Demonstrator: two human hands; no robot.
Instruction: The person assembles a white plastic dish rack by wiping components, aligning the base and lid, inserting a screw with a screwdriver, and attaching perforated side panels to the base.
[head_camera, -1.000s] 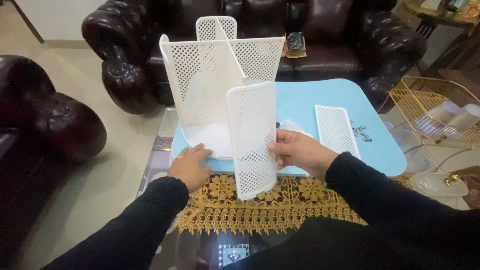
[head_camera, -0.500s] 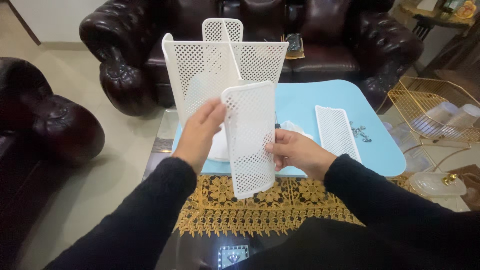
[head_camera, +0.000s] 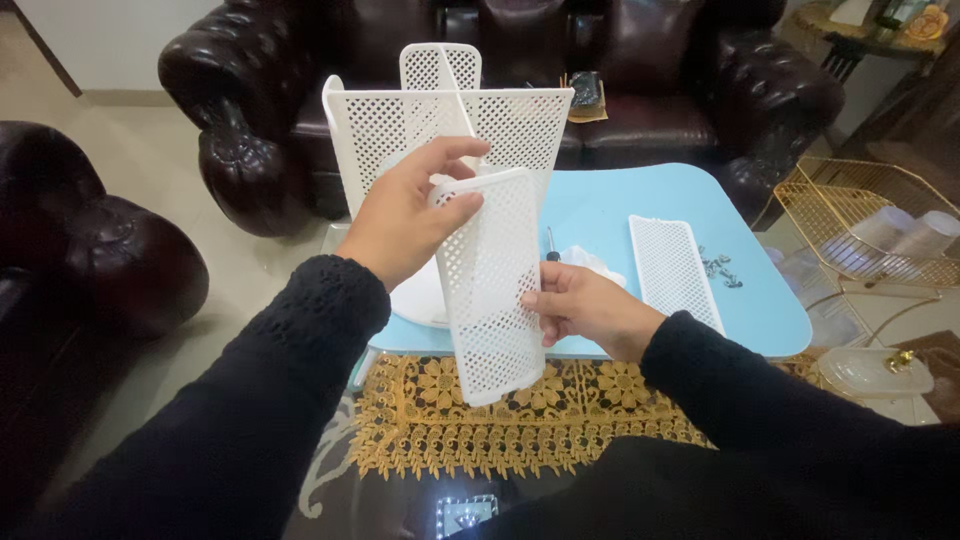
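Perforated white panel (head_camera: 497, 290), upright, held above the near edge of the blue table (head_camera: 770, 310). Your left hand (head_camera: 405, 220) pinches its top corner, fingers closed on it; your right hand (head_camera: 580, 305) grips its right edge. Just behind: white rack (head_camera: 400, 125). Right of it, flat on the table: second panel (head_camera: 675, 268), screws (head_camera: 722, 268).

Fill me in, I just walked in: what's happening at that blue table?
A person holds a white perforated panel upright in both hands: the left hand grips its top edge, the right hand its side. Behind it stands a partly built rack of similar panels on the blue table. Another panel lies flat to the right, with small screws beside it.
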